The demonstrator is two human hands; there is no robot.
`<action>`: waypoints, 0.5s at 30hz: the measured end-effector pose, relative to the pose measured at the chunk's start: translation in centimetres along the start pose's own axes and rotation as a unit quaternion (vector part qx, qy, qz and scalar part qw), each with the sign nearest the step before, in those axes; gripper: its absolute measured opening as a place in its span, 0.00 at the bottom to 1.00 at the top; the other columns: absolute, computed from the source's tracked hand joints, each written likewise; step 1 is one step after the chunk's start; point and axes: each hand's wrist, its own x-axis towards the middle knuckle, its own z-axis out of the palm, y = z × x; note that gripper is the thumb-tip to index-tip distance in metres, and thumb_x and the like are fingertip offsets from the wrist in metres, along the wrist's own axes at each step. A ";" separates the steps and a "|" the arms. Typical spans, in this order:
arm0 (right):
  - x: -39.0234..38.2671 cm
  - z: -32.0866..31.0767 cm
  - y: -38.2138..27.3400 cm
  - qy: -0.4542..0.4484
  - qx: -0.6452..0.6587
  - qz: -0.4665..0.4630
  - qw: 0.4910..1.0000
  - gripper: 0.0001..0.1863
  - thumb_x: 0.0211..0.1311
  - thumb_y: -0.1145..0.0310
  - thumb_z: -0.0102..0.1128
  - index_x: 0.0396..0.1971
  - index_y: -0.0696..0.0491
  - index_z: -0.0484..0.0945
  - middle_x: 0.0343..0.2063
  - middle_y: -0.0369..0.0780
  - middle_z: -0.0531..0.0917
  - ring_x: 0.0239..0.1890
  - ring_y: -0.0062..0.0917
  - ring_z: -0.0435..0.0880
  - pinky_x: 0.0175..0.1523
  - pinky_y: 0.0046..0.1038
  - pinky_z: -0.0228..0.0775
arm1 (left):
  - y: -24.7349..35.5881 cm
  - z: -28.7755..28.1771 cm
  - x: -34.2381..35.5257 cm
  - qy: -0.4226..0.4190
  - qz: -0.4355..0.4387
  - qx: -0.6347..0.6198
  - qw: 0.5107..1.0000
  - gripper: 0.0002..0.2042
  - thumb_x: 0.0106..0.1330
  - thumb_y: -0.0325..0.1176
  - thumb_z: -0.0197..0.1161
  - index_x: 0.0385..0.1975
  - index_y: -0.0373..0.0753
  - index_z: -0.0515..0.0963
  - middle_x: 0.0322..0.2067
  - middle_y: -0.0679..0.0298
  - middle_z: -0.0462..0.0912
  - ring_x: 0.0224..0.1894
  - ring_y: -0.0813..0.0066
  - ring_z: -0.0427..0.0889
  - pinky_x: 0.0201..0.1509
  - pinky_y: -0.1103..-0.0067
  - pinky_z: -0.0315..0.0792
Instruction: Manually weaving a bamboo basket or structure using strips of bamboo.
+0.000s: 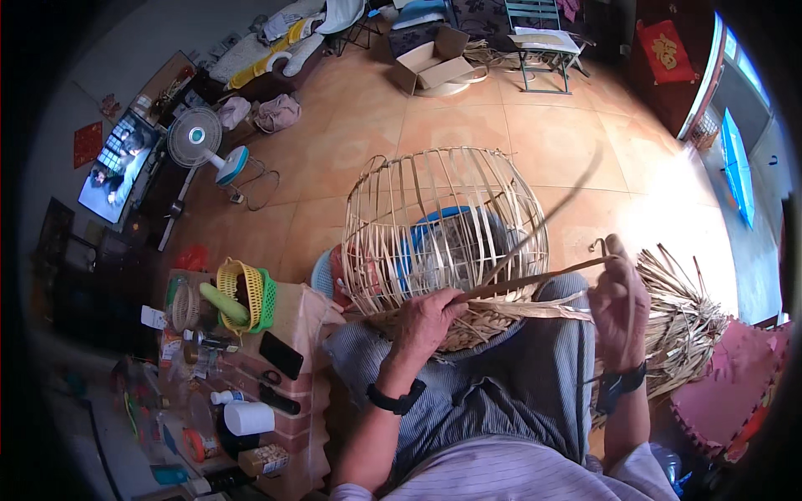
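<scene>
On my lap rests a half-woven basket, its near end plaited from dried straw-coloured strips. Bare, thin ribs form an open cage reaching away over the floor. My left hand is closed at the woven edge, pinching a long dried strip. That strip runs taut to the right into my right hand, raised beside my knee with fingers closed on it. Under it, loose pale strip ends stick out from the weave. A blurred, darker strip slants up from the basket.
To my right lies a bundle of dried strips beside a pink mat. A cluttered table at left holds jars, a phone and a yellow basket. Beyond stand a fan and a cardboard box.
</scene>
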 end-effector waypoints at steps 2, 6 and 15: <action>0.9 -1.3 0.6 0.062 -0.263 -0.011 0.963 0.16 0.74 0.67 0.60 0.53 0.59 0.70 0.34 0.36 0.81 0.31 0.23 0.83 0.38 0.28 0.80 | -0.1 0.1 0.0 0.015 0.004 0.015 1.000 0.11 0.67 0.37 0.71 0.45 0.42 0.85 0.34 0.53 0.88 0.38 0.52 0.89 0.40 0.67 0.80; -0.3 -2.1 4.9 0.084 -0.360 0.152 0.917 0.15 0.72 0.68 0.64 0.50 0.57 0.71 0.36 0.39 0.82 0.29 0.22 0.81 0.32 0.20 0.72 | -0.5 0.9 0.2 0.011 -0.007 0.032 0.999 0.10 0.66 0.37 0.71 0.44 0.43 0.85 0.34 0.54 0.88 0.38 0.52 0.89 0.39 0.66 0.79; 4.1 -1.5 12.8 0.047 -0.610 0.087 0.786 0.11 0.72 0.73 0.65 0.48 0.57 0.75 0.40 0.35 0.84 0.35 0.14 0.77 0.34 0.22 0.72 | -1.6 1.7 0.6 0.032 0.013 0.031 0.999 0.06 0.66 0.33 0.67 0.40 0.41 0.83 0.32 0.51 0.86 0.38 0.48 0.87 0.40 0.59 0.79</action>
